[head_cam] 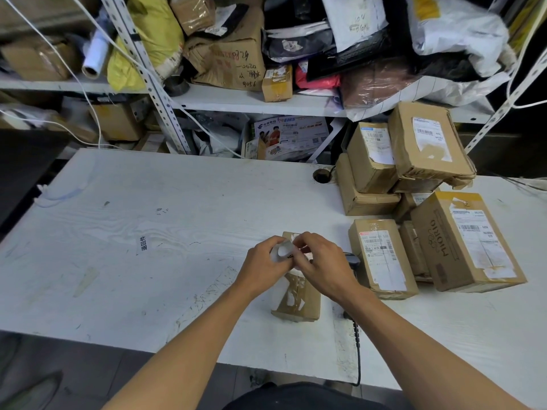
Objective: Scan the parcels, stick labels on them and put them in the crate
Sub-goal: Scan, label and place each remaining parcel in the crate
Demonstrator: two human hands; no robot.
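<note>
Both hands (pixel 268 260) (pixel 321 261) hold a label roll (pixel 284 250) over a parcel (pixel 297 297).

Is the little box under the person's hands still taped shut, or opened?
Shut: the small box lies flat on the table, flaps closed, torn tape and label scraps across its top.

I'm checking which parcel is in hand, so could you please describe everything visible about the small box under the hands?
The small box is a brown cardboard parcel lying flat on the white table, its long side running away from the person. Torn white label remnants and tape patch its top. The left hand, gripping a white label roll, and the right hand cover its far half.
</note>
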